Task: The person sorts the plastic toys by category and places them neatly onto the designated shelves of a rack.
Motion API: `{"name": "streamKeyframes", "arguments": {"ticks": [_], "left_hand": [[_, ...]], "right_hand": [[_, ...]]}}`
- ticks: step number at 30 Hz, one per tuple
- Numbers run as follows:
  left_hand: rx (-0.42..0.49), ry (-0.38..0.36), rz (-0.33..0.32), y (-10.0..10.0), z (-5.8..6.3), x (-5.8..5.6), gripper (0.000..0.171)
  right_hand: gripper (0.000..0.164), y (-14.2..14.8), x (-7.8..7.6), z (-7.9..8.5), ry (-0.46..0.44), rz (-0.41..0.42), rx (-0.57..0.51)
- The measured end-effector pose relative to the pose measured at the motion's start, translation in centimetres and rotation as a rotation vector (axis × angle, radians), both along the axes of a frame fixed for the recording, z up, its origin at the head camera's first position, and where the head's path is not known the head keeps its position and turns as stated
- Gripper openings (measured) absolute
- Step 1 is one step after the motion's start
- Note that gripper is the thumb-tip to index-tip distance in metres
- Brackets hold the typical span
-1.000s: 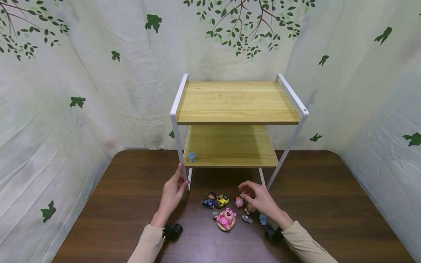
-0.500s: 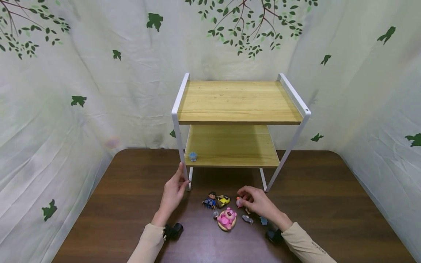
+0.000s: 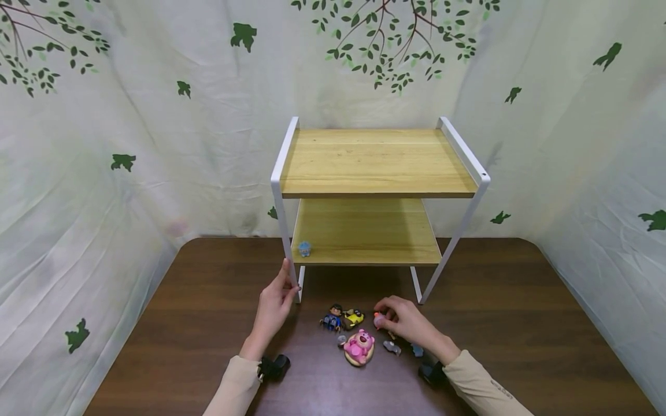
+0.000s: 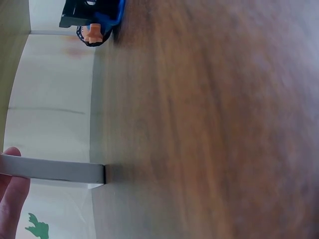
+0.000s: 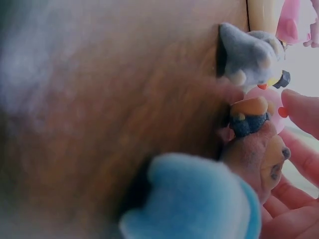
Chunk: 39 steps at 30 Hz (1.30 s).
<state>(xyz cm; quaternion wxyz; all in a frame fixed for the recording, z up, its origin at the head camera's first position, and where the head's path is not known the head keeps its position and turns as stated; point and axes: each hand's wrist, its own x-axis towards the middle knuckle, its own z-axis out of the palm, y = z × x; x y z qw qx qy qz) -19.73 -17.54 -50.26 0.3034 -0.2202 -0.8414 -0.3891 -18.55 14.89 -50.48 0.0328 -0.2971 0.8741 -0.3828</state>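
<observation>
My left hand (image 3: pixel 274 300) grips the white front-left leg (image 4: pixel 55 169) of a two-tier shelf, thumb and fingers on either side. At the toy group, my right hand (image 3: pixel 408 323) pinches a small pink figurine (image 3: pixel 377 319) with an orange-red tip; it appears to be still at the tabletop. Close by that hand, the right wrist view has a brown bear figurine (image 5: pixel 256 154), a grey figurine (image 5: pixel 249 55) and a blurred blue figurine (image 5: pixel 194 199). A pink bear on a round base (image 3: pixel 359 347) lies between the hands.
The shelf's wooden top (image 3: pixel 374 162) stands above a lower board (image 3: pixel 369 231), where a small blue figurine (image 3: pixel 304 249) sits at the front left. A dark-haired toy figure (image 3: pixel 332 319) and a yellow-and-black toy (image 3: pixel 354 318) are on the brown table (image 3: pixel 208 335).
My right hand has lowered slightly and closed its thumb and fingers around the pink figurine. The left hand stays on the shelf leg.
</observation>
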Motion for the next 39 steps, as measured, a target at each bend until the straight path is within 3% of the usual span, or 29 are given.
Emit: {"name": "streamKeyframes", "arguments": {"ticks": [17, 25, 33, 39], "left_hand": [[0.004, 0.020, -0.005, 0.1, 0.0, 0.1, 0.107], [0.013, 0.014, -0.012, 0.1, -0.1, 0.0, 0.107], [0.015, 0.036, -0.017, 0.1, -0.1, -0.1, 0.106], [0.016, 0.038, -0.018, 0.1, 0.0, -0.1, 0.106]], "right_hand": [[0.017, -0.1, 0.3, 0.3, -0.012, 0.021, 0.018], [0.018, 0.2, 0.3, 0.5, 0.019, 0.003, -0.037], [0.021, 0.1, 0.4, 1.5, -0.024, 0.002, -0.127], [0.021, -0.2, 0.5, 2.0, 0.031, -0.002, -0.149]]}}
